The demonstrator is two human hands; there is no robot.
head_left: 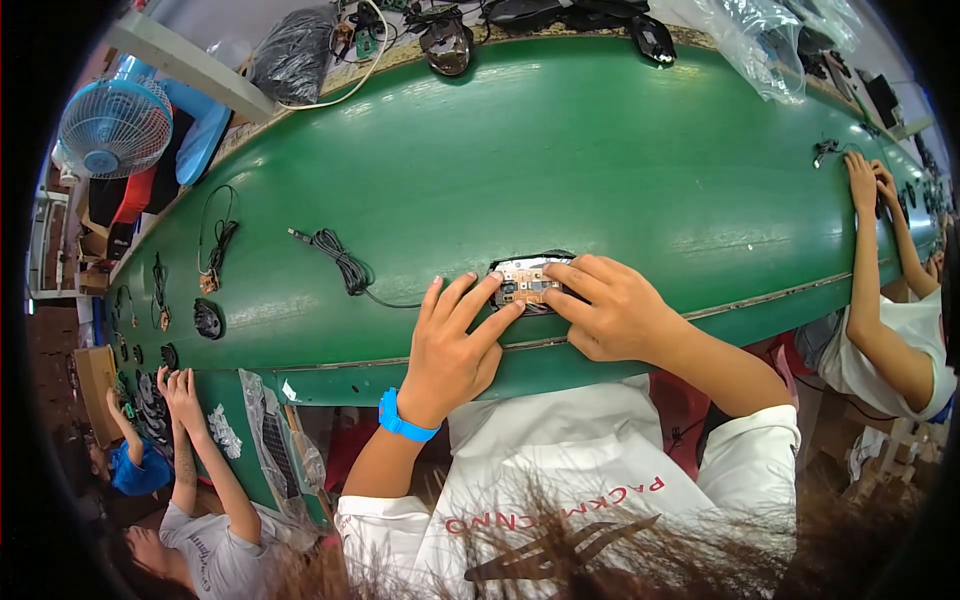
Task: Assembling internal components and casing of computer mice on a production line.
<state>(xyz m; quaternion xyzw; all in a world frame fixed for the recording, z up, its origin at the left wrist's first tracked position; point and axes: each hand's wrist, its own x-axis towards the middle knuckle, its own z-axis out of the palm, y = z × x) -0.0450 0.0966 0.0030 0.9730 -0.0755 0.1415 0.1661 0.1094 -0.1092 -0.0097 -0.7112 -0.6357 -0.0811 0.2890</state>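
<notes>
An opened computer mouse [525, 283] lies in front of me near the table's front edge, its brown and white circuit board bare inside a black shell. My left hand [455, 345], with a blue wristband [402, 418], holds the mouse's left end with fingertips on the board's edge. From the right, my right hand [620, 308] grips the other end, fingers bent over the board; its thumb is partly hidden. A black cable [342, 262] runs leftward from the mouse into a tied coil, its plug on the green table.
Along the green conveyor-like table [600, 150] lie a black mouse shell [208, 319] and a board with cable [212, 270] at left. Mice [446, 48] and plastic bags [765, 50] line the far edge. Co-workers' hands [180, 398] work on both sides. A blue fan [115, 128] stands far left.
</notes>
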